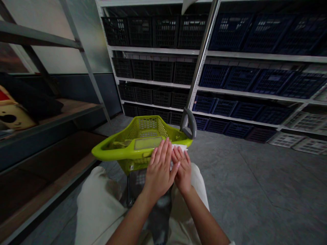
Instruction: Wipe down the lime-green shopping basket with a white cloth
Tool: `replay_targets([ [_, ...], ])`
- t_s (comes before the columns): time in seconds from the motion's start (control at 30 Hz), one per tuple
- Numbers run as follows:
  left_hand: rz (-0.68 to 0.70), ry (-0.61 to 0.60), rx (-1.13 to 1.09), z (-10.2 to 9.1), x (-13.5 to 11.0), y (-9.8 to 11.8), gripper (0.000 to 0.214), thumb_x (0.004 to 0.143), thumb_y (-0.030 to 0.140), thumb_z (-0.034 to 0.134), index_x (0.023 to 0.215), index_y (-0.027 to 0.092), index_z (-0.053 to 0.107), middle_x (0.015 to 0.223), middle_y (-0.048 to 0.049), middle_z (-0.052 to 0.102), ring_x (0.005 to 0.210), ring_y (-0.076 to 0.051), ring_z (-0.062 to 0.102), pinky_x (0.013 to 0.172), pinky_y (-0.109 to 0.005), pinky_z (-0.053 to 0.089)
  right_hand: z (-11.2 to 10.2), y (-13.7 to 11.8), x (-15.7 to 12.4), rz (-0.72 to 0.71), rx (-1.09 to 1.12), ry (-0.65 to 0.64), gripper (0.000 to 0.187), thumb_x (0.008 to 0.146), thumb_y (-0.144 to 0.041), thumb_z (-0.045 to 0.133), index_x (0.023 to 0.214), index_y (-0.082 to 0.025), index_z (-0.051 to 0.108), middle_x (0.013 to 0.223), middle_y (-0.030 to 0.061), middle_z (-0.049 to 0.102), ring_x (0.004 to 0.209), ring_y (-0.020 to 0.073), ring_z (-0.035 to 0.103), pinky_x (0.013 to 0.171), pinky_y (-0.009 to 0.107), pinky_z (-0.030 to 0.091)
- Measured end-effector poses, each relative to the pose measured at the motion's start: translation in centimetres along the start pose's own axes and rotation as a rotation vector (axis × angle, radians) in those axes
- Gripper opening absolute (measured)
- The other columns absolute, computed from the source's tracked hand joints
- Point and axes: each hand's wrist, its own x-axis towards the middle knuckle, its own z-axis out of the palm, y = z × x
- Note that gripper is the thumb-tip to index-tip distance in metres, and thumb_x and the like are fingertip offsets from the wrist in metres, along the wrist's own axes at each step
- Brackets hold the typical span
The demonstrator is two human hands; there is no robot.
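My left hand (159,168) and my right hand (182,168) lie side by side, fingers stretched out flat, over my right knee. Both press on a white sheet or cloth (180,147), of which only a strip shows past the fingertips. Just beyond the fingers stands a lime-green shopping basket (114,149) on wheels, its grey handle (189,123) upright at its right side. I am seated, with light trousers (97,200) in the lower part of the view.
White metal shelving (194,52) with black and dark blue crates fills the far wall. A wooden shelf rack (51,136) stands at the left, holding a yellowish box (12,115). White crates (304,136) sit on the grey floor at the right.
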Motion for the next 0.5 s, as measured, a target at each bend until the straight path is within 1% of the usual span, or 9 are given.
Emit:
replay_targets([
  [0.03, 0.000, -0.002, -0.001, -0.01, 0.01, 0.00, 0.068, 0.100, 0.041, 0.039, 0.156, 0.006, 0.019, 0.163, -0.0131, 0.025, 0.152, -0.025, 0.018, 0.123, -0.042, 0.017, -0.06, 0.07, 0.03, -0.021, 0.002, -0.011, 0.059, 0.097, -0.017, 0.038, 0.155, -0.028, 0.029, 0.147, 0.0040, 0.054, 0.145, 0.0179, 0.038, 0.121, 0.046, 0.026],
  [0.07, -0.001, -0.004, -0.004, -0.03, 0.02, 0.00, 0.068, 0.100, 0.041, 0.039, 0.155, 0.007, 0.020, 0.163, -0.0128, 0.025, 0.152, -0.025, 0.018, 0.123, -0.041, 0.017, -0.11, 0.23, 0.07, -0.003, -0.004, 0.017, 0.059, 0.097, -0.016, 0.037, 0.154, -0.028, 0.030, 0.147, 0.0041, 0.053, 0.145, 0.0180, 0.038, 0.121, 0.047, 0.025],
  [0.17, -0.009, -0.002, -0.018, -0.01, 0.02, 0.03, 0.067, 0.100, 0.041, 0.039, 0.155, 0.007, 0.021, 0.163, -0.0116, 0.025, 0.152, -0.024, 0.018, 0.123, -0.039, 0.015, -0.14, 0.70, 0.16, 0.163, -0.030, 0.196, 0.063, 0.094, -0.009, 0.029, 0.153, -0.029, 0.033, 0.149, 0.0057, 0.051, 0.144, 0.0198, 0.039, 0.120, 0.052, 0.025],
  [0.2, -0.014, -0.001, -0.020, 0.01, 0.02, 0.04, 0.068, 0.100, 0.042, 0.039, 0.155, 0.006, 0.021, 0.163, -0.0116, 0.025, 0.152, -0.024, 0.018, 0.123, -0.039, 0.015, -0.11, 0.71, 0.17, 0.192, -0.029, 0.222, 0.064, 0.093, -0.008, 0.028, 0.153, -0.028, 0.032, 0.150, 0.0062, 0.050, 0.144, 0.0201, 0.039, 0.119, 0.052, 0.027],
  [0.23, -0.016, -0.001, -0.019, 0.04, 0.02, 0.06, 0.068, 0.100, 0.042, 0.039, 0.155, 0.006, 0.021, 0.163, -0.0116, 0.025, 0.152, -0.024, 0.018, 0.123, -0.039, 0.015, -0.08, 0.61, 0.16, 0.181, -0.021, 0.208, 0.063, 0.094, -0.009, 0.029, 0.154, -0.028, 0.032, 0.150, 0.0062, 0.049, 0.144, 0.0202, 0.039, 0.118, 0.051, 0.029],
  [0.33, -0.012, 0.001, -0.008, 0.09, 0.03, 0.07, 0.067, 0.101, 0.042, 0.038, 0.155, 0.006, 0.021, 0.163, -0.0123, 0.025, 0.152, -0.024, 0.018, 0.123, -0.040, 0.014, -0.07, 0.08, 0.22, 0.020, 0.028, 0.036, 0.059, 0.097, -0.016, 0.036, 0.155, -0.028, 0.029, 0.148, 0.0042, 0.053, 0.144, 0.0186, 0.039, 0.119, 0.046, 0.030],
  [0.37, -0.009, 0.000, -0.005, 0.09, 0.03, 0.06, 0.067, 0.101, 0.042, 0.037, 0.155, 0.006, 0.021, 0.163, -0.0125, 0.025, 0.152, -0.024, 0.018, 0.123, -0.040, 0.014, -0.07, -0.03, 0.32, -0.017, 0.035, 0.004, 0.058, 0.098, -0.018, 0.037, 0.154, -0.029, 0.029, 0.147, 0.0034, 0.054, 0.144, 0.0182, 0.040, 0.119, 0.045, 0.029],
  [0.4, -0.007, -0.001, -0.004, 0.08, 0.03, 0.06, 0.067, 0.101, 0.042, 0.037, 0.155, 0.006, 0.021, 0.163, -0.0126, 0.025, 0.152, -0.024, 0.019, 0.123, -0.040, 0.014, -0.06, -0.08, 0.46, -0.020, 0.032, 0.015, 0.057, 0.098, -0.018, 0.037, 0.154, -0.030, 0.030, 0.146, 0.0032, 0.055, 0.143, 0.0181, 0.041, 0.120, 0.045, 0.027],
  [0.5, -0.008, -0.005, -0.005, 0.06, 0.03, 0.05, 0.067, 0.101, 0.041, 0.037, 0.155, 0.006, 0.021, 0.163, -0.0124, 0.025, 0.152, -0.025, 0.018, 0.123, -0.040, 0.015, 0.18, -0.08, 0.86, 0.102, -0.012, 0.182, 0.056, 0.099, -0.015, 0.031, 0.153, -0.029, 0.033, 0.147, 0.0055, 0.054, 0.143, 0.0198, 0.041, 0.118, 0.048, 0.027],
])
